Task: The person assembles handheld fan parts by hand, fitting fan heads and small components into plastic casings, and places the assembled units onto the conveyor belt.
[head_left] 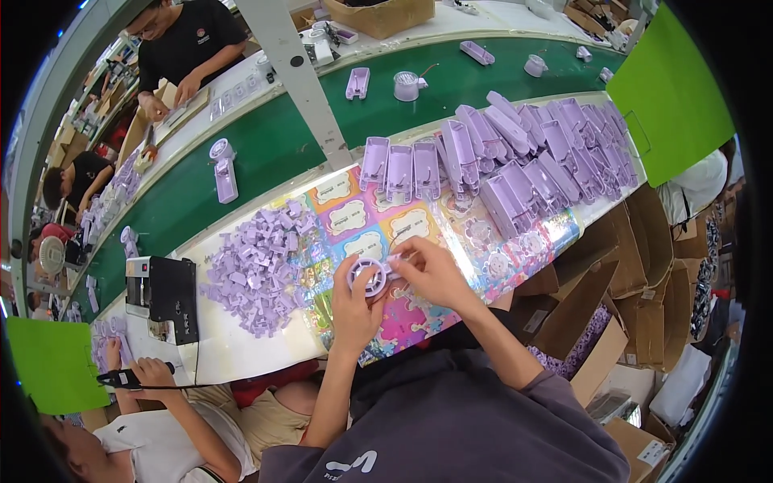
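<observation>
My left hand (356,310) is closed round a light purple plastic part with a round ring-like head (369,278), held above a colourful printed sheet (352,219). From the right, my right hand (433,275) pinches a small purple piece (394,262) against the side of that ring; whether the two are joined I cannot tell. A heap of small purple plastic pieces (259,270) lies to the left of my hands. Beyond them, long hollow purple housings (398,171) stand in rows and piles, several with thin wires.
A green conveyor belt (278,153) curves behind the table, carrying spaced purple parts. A grey metal post (302,80) rises at its edge. At left stands a black machine (173,294), beside a co-worker's hands (149,374). Open cardboard boxes (592,346) crowd the right.
</observation>
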Demonstrator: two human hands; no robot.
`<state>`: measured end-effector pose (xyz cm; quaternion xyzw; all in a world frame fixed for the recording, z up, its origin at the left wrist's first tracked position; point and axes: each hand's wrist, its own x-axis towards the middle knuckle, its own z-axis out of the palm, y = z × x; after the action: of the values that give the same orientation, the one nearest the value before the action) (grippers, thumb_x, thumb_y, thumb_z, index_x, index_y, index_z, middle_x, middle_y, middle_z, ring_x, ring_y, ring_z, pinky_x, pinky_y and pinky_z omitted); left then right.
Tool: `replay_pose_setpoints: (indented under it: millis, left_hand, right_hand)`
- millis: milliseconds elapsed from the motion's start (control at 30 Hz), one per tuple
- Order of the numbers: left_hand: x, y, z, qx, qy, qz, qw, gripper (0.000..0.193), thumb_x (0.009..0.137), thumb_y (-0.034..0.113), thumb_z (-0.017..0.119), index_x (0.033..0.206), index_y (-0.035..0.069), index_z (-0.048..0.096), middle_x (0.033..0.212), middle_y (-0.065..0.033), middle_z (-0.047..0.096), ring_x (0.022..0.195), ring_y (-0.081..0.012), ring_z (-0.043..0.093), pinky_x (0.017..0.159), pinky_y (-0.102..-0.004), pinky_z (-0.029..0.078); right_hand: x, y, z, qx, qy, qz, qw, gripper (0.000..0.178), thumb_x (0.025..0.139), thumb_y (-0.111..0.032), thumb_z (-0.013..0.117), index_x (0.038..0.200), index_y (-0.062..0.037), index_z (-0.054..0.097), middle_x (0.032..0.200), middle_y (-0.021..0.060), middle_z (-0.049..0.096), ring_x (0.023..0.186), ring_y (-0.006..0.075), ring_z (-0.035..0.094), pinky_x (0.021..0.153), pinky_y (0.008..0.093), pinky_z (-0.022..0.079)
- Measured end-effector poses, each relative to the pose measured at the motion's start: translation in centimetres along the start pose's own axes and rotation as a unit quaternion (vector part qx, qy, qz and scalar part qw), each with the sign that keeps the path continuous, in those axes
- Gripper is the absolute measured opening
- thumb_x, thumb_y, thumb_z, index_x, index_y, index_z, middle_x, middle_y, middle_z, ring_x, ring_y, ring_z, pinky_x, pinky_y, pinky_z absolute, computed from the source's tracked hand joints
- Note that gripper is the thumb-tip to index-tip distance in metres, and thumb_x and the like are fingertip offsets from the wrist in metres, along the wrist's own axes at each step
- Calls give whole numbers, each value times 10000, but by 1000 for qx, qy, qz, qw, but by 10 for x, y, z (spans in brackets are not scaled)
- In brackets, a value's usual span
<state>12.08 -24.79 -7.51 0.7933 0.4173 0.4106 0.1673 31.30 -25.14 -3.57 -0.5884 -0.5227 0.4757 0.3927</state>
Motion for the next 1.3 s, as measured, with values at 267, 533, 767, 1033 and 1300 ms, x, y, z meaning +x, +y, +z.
replay_pose_setpoints:
  millis: [267, 533, 767, 1033, 1300]
  left_hand:
    - [1, 0, -1, 98, 22, 49, 994, 781, 734, 78, 846, 1450, 40, 537, 1315, -199, 551, 1128, -380, 623, 897, -431, 543]
    - [0, 4, 4, 116, 32, 65, 991, 654, 729, 66, 837, 1347, 56, 622, 1277, -181, 548, 1112, -374, 622, 872, -440, 554]
    - [-1, 4, -3, -15, 10, -9, 1000, 587, 730, 66, 852, 1236, 53, 557, 1358, -222, 528, 1151, -437, 610, 949, -449, 536]
    - [4, 19, -10, -396, -36, -243, 885, 214, 950, 55, 665, 1090, 17, 508, 1234, -163, 635, 1115, -179, 602, 972, -321, 476]
    - [1, 13, -8, -274, -38, -169, 946, 114, 907, 32, 666, 995, -40, 660, 1074, -129, 672, 993, -233, 639, 895, -331, 489]
  right_hand:
    - [9, 12, 11, 199, -10, 20, 980, 237, 1007, -103, 642, 1171, 67, 627, 933, 142, 720, 804, 167, 721, 691, 297, 588]
    - [-5, -4, 8, -101, 65, -81, 989, 285, 954, -116, 696, 1188, 42, 655, 850, 147, 715, 705, 186, 689, 637, 319, 538]
    - [-10, 4, 17, -50, 44, -120, 990, 286, 952, -121, 705, 1198, 14, 652, 814, 119, 694, 675, 176, 645, 647, 317, 527]
    - [-25, -8, 17, -69, 21, -180, 981, 231, 928, -111, 682, 1131, -2, 660, 1011, 173, 696, 923, 352, 678, 819, 424, 534]
    - [-39, 7, 5, 92, -57, -23, 994, 356, 920, -25, 736, 1263, 27, 662, 1033, 88, 718, 903, 125, 681, 803, 285, 572]
